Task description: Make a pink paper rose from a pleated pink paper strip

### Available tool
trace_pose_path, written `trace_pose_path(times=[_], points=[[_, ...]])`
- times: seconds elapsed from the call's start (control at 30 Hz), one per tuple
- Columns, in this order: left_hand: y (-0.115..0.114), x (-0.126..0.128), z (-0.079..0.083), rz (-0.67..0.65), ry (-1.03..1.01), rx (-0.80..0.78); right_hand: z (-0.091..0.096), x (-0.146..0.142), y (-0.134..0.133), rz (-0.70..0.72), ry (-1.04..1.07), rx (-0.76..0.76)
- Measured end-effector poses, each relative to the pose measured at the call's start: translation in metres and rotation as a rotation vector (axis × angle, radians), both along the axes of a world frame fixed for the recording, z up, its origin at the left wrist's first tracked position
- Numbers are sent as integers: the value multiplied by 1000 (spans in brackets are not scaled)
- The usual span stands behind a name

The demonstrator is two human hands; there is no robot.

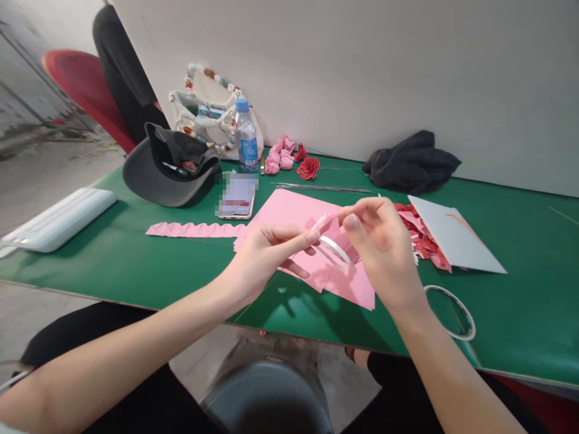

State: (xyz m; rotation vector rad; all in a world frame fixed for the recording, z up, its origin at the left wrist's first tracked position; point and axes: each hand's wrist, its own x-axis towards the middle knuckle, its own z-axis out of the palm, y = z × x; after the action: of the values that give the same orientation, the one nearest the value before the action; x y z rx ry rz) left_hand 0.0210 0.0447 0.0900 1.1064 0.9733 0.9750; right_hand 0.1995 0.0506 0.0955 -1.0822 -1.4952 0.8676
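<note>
My left hand (266, 250) is closed in a pinch, thumb against fingers, on a small piece of pink paper (333, 222). From the right, my right hand (382, 244) meets it, its thumb and forefinger pinched at the other side of the paper. Just below the fingertips hangs a white curved band (335, 249), and I cannot tell whether it is tape or a paper strip. Both hands are above a stack of pink paper sheets (283, 211). Left of the stack lies a pink paper strip with a scalloped edge (192, 230).
Behind are a phone (237, 202), a bottle (246, 141), a cap (167, 172), pink paper flowers (281, 155), a red paper rose (309, 168), thin wires (323, 187) and black cloth (411, 163). Rightward are red paper pieces (427, 244), a white card (455, 235) and a tape roll (470, 325).
</note>
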Motion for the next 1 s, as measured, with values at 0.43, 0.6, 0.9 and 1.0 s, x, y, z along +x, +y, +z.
trace_pose_path(times=[0.43, 0.6, 0.9, 1.0], points=[[2, -8, 4, 12, 10, 127, 24, 40, -3, 189, -625, -26], [2, -6, 8, 14, 22, 83, 35, 64, 2, 173, -719, -95], [-1, 2, 5, -79, 26, 64, 16, 21, 1, 253, -148, -164], [-2, 2, 4, -64, 22, 65, 9, 17, 2, 197, -85, -177]])
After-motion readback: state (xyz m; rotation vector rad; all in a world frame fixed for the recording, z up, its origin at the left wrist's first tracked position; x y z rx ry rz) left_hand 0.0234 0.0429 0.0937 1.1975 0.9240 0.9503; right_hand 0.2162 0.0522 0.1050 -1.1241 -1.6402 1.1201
